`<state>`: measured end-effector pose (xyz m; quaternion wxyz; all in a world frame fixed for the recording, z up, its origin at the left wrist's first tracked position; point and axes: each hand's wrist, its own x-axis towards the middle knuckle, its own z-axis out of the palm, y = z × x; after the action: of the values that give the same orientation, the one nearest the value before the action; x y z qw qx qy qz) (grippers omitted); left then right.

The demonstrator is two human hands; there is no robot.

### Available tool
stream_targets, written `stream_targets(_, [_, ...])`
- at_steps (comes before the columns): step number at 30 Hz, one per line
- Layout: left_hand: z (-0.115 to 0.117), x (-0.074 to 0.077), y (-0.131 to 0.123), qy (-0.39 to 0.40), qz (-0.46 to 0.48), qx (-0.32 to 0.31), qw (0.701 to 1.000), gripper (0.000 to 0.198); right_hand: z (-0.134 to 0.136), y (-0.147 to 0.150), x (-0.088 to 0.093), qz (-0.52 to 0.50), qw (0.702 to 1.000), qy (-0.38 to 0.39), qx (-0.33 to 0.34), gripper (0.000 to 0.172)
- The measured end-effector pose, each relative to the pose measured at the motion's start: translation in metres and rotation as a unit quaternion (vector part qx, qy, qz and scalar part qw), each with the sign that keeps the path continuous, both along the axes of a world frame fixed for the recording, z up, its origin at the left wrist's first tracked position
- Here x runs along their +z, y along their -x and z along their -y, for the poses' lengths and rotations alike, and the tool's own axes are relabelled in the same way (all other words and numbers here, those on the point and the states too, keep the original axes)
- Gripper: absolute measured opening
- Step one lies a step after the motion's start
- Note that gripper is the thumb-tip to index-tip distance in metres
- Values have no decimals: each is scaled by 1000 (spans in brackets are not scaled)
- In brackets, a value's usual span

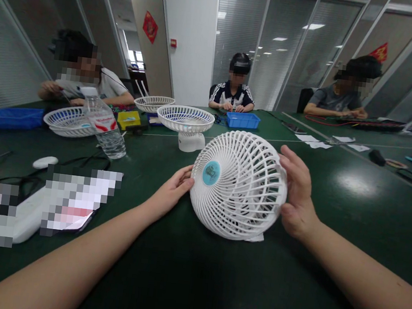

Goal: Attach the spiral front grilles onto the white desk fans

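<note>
A small white desk fan (242,179) with a swirled plastic grille and a round blue sticker at its hub is between my hands above the green table. My left hand (175,188) grips its left rim, thumb in front and fingers partly behind. On the opposite side, my right hand (297,193) curves around the rim, its fingers bent and the thumb low on the edge. Under the grille a bit of the white base shows; the rest of it is hidden. Just behind stands a white fan base (191,141) carrying an upturned grille (185,117).
A water bottle (105,124), a white grille (70,122) and a blue bag (9,118) stand at the left. Nearer lie a phone (75,208) and cables. A blue basket (242,120) and papers (313,140) are farther back. Three people sit around the table.
</note>
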<state>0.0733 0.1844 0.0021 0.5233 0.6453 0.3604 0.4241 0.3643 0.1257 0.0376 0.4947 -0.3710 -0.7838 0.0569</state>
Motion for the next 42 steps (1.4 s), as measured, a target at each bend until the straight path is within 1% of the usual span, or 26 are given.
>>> stream_targets(2, [0,1,0,-6,-1,0,1000,65,1,4,1,16,997,-78,-3,56])
stream_targets(3, [0,2,0,-9,-1,-1,1000,65,0,5,2,20,995,-100,-5,54])
stream_targets(8, [-1,1,0,-9,4,-9,1000,64,-2,7,0,3,996,-93,-1,52])
stream_targets(12, [-1,1,1,-4,4,-8,1000,63,-3,5,0,6,997,-79,-21,54])
stream_targets(15, [-1,2,2,5,10,-6,1000,62,-3,6,-3,0,997,-75,-21,55])
stream_targets(21, [-4,0,4,15,26,-13,999,66,-8,10,-11,-10,992,-126,-25,56])
stream_targets(24, [-6,-3,3,9,23,-13,1000,68,-13,8,-13,-15,988,-154,-6,59])
stream_targets(26, [-8,-7,1,-7,19,0,1000,68,-18,4,-13,-12,987,-159,11,62])
stream_targets(28, [-9,-11,0,-25,10,20,999,68,-23,-1,-15,-4,991,-134,24,61])
stream_targets(31, [-11,-15,-2,-43,-12,42,998,72,-31,-12,-18,1,997,-73,28,60])
stream_targets(34, [-11,-14,-1,-49,-36,49,997,73,-40,-22,-19,-19,1000,-12,8,63])
stream_targets(36, [-11,-12,1,-51,-50,53,996,72,-43,-26,-18,-60,998,28,-15,64])
stream_targets(37, [-11,-11,3,-53,-57,56,995,72,-44,-27,-17,-91,994,63,-28,59])
stream_targets(39, [-11,-11,5,-61,-65,62,994,71,-44,-27,-16,-144,975,164,-51,50])
stream_targets(41, [-13,-12,6,-72,-59,63,994,66,-40,-25,-15,-154,950,263,-61,46])
stream_targets(42, [-13,-13,7,-76,-53,62,994,62,-37,-23,-15,-137,944,296,-59,42])
